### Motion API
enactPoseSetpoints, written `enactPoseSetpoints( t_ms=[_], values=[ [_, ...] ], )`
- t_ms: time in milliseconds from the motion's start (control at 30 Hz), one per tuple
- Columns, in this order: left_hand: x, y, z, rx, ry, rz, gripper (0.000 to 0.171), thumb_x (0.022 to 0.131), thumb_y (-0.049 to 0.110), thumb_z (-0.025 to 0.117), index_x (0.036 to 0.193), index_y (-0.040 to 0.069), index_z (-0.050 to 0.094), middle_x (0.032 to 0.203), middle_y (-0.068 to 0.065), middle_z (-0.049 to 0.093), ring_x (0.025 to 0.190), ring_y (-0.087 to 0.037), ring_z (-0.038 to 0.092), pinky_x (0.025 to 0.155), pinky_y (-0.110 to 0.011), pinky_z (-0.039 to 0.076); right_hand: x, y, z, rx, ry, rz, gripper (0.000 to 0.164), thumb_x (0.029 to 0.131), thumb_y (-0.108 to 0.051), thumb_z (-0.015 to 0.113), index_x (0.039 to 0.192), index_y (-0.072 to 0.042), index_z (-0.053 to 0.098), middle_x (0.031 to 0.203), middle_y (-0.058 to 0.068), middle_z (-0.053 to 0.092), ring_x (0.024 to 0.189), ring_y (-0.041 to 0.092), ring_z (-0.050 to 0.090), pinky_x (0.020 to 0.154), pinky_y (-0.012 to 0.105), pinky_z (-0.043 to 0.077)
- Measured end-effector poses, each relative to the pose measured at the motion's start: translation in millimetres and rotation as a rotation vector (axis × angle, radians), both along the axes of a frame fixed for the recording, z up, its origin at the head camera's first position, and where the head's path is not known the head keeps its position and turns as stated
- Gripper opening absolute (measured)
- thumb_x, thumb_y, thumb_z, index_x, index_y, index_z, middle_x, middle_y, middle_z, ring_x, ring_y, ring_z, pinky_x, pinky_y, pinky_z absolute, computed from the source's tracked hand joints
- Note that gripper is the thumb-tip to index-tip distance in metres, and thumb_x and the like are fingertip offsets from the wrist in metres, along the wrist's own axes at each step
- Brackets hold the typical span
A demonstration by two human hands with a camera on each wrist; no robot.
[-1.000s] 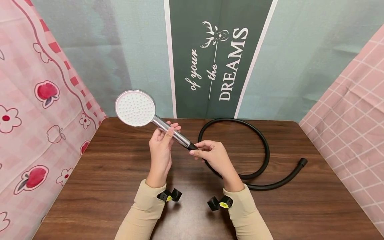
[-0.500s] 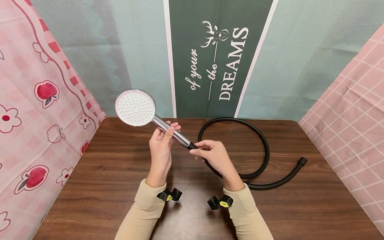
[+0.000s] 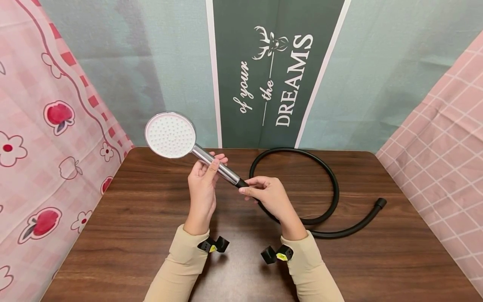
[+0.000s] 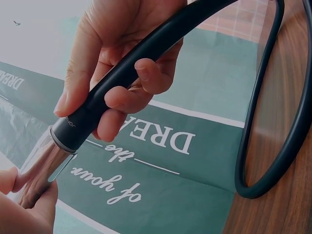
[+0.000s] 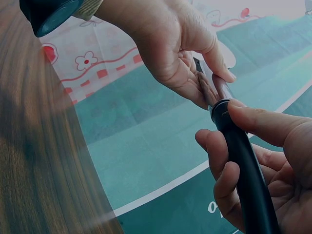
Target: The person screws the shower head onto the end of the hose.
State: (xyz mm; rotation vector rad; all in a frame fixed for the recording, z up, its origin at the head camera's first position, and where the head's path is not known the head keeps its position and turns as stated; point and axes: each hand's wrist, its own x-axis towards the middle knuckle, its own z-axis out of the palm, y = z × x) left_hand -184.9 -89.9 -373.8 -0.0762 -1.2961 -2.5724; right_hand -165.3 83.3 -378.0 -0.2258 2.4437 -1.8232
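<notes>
A shower head (image 3: pixel 170 136) with a round white nozzle face and a chrome handle (image 3: pixel 228 174) is held up over the table, tilted with its face at the upper left. My left hand (image 3: pixel 202 184) grips the handle, thumb on top. At the handle's lower end sits the black connector of a shower hose (image 4: pixel 80 124), flush against the chrome with only a thin ring showing between them. My right hand (image 3: pixel 266 193) pinches that connector between thumb and fingers, as the right wrist view also shows. Whether the thread is engaged is hidden.
The black hose loops over the wooden table (image 3: pixel 124 235) at the right. Its free end (image 3: pixel 381 203) points toward the right edge. A printed green cloth (image 3: pixel 279 84) hangs behind, with pink cloths (image 3: pixel 45 151) at both sides. Each wrist wears a small black camera (image 3: pixel 216 245).
</notes>
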Motion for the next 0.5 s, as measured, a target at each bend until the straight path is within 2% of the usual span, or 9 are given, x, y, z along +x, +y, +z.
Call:
enactPoseSetpoints(
  t_ms=[333, 500],
  values=[
    [0.0, 0.1, 0.4, -0.002, 0.001, 0.002, 0.017, 0.097, 0.000, 0.058, 0.114, 0.000, 0.055, 0.095, -0.002, 0.074, 0.089, -0.012, 0.074, 0.091, -0.028, 0.059, 0.5, -0.5, 0.9, -0.016, -0.004, 0.027, 0.026, 0.086, -0.018, 0.078, 0.103, 0.001, 0.073, 0.079, 0.006, 0.076, 0.067, 0.010, 0.069, 0.059, 0.023, 0.055],
    [-0.1, 0.8, 1.5, 0.006, -0.006, 0.005, 0.016, 0.097, -0.001, 0.057, 0.113, 0.000, 0.055, 0.097, -0.007, 0.074, 0.089, -0.012, 0.074, 0.090, -0.027, 0.059, 1.1, -0.7, 2.1, -0.015, -0.005, 0.024, 0.025, 0.086, -0.017, 0.077, 0.104, 0.000, 0.073, 0.079, 0.006, 0.076, 0.067, 0.009, 0.069, 0.060, 0.023, 0.056]
  ],
)
